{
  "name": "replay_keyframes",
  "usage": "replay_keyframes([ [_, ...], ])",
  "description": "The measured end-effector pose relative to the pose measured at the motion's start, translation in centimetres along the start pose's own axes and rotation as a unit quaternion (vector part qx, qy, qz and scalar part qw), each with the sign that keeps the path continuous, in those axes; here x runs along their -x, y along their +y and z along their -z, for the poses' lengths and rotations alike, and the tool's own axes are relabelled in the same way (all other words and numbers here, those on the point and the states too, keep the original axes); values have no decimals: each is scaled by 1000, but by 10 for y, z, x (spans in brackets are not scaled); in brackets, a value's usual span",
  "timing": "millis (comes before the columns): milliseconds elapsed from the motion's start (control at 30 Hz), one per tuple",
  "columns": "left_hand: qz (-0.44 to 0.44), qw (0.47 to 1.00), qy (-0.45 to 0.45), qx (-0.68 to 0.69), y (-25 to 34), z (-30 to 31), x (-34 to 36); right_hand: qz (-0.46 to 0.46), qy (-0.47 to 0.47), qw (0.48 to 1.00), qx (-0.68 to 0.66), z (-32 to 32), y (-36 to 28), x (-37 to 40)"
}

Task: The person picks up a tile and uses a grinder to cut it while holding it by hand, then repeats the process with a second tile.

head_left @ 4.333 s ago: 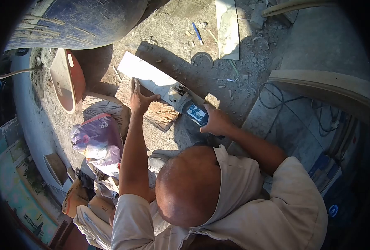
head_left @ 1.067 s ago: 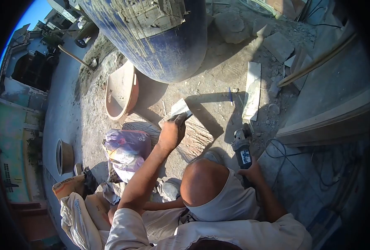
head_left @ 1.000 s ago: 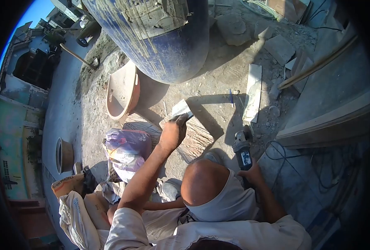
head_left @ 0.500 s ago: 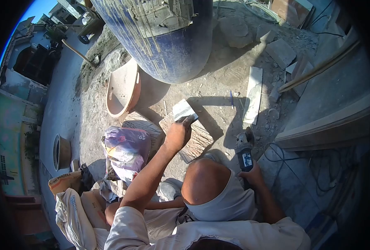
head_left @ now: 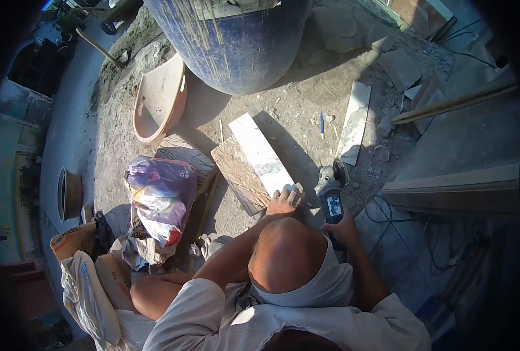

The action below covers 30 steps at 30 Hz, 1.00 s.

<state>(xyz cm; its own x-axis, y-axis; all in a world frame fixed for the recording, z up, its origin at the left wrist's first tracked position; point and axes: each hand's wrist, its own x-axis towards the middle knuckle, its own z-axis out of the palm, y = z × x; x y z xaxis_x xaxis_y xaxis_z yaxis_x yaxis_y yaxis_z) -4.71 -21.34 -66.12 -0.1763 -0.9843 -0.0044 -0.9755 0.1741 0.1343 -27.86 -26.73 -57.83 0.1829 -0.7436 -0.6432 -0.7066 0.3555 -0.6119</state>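
A strip of white, grey-veined tile (head_left: 260, 151) lies lengthwise over a rough brown slab (head_left: 235, 168) on the ground. My left hand (head_left: 284, 202) grips the strip at its near end, with fingers bent over the edge. In my right hand (head_left: 343, 230) is an angle grinder (head_left: 332, 200), held by its dark body with the fingers wrapped around it. Its disc (head_left: 341, 172) stands on edge to the right of the tile strip, apart from it. Farther right, another pale tile strip (head_left: 355, 120) rests on the dirt, close to a blue pen (head_left: 322, 126).
A large blue barrel (head_left: 245, 55) stands ahead, with a pinkish basin (head_left: 157, 102) to its left. A purple bag (head_left: 162, 190) sits left of the slab. Cable (head_left: 383, 219) loops across the floor at right, below a wooden pole (head_left: 447, 106). Broken tiles (head_left: 399, 70) lie far right.
My left hand has come nearer me, from the tile strip's middle area to its near end. The strip now stretches lengthwise along the slab. The grinder stays in my right hand; the view has shifted.
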Motion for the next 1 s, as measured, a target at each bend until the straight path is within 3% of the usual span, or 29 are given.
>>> replay_keyframes([
  [200,-51,993,99,-36,-5,-40,-4,47,22,999,16,-13,-15,-26],
  [333,-36,997,57,30,-5,-35,-1,42,16,997,64,-15,-32,-30],
  [400,40,972,52,226,-6,-15,0,37,20,995,92,-20,-38,-34],
  [433,40,972,49,227,-10,-14,1,40,12,992,116,-22,-42,-37],
  [500,193,906,149,347,-22,-11,3,47,11,990,130,-36,-45,-52],
  [600,201,926,155,279,-58,-2,3,66,-5,989,136,-61,-64,-77],
  [633,201,928,152,275,-65,3,6,79,-9,987,139,-71,-70,-88],
  [700,207,957,57,196,-79,15,8,95,-13,986,136,-84,-93,-104],
  [1000,233,949,-42,207,-103,10,12,153,-44,978,133,-118,-177,-143],
])
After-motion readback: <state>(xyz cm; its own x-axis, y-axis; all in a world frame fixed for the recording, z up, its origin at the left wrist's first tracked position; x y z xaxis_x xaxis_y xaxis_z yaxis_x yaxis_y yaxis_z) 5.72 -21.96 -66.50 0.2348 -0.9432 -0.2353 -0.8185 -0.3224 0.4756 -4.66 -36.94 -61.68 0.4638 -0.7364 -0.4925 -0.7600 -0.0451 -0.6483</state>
